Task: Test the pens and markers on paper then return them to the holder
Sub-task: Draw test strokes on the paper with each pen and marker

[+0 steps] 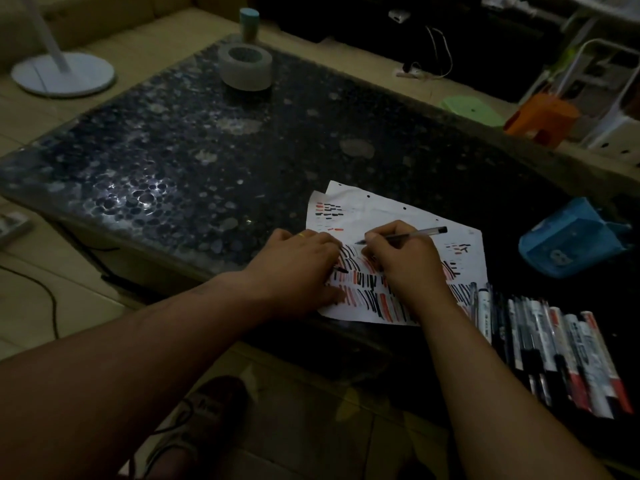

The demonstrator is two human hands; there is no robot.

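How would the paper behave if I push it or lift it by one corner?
Probably it slides easily: the paper lies on a glossy table, and the left hand rests on it as if to hold it still. Lifted by a corner, it would likely droop, being thin and already creased.

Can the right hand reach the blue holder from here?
Probably yes: the right hand grips the pen, and only paper and bare table separate it from the blue holder.

Left hand [298, 269] lies flat; right hand [406, 263] pinches a pen [417, 234].
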